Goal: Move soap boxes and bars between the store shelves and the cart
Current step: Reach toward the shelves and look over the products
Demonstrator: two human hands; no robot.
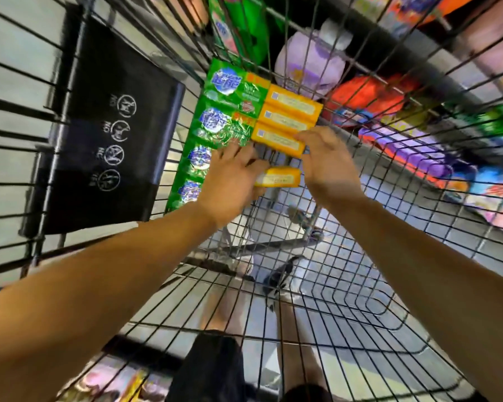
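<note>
Inside the wire cart (346, 285), several green soap packs (227, 111) lie in a column along the far left side. Beside them, three yellow soap bars (288, 120) lie stacked in a row. A fourth yellow bar (279, 177) sits a little nearer me, apart from the row. My left hand (233, 181) grips the left end of this fourth bar, its fingers curled over it. My right hand (328, 166) reaches in from the right, its fingertips touching the right end of the nearest bar of the row; its grip is hidden.
The cart's black fold-down child seat flap (105, 134) with white warning icons stands at the left. Through the mesh, shelves with colourful packs (404, 146) and a purple pouch (311, 62) lie beyond the cart. My legs and shoes (282, 274) show below the basket floor.
</note>
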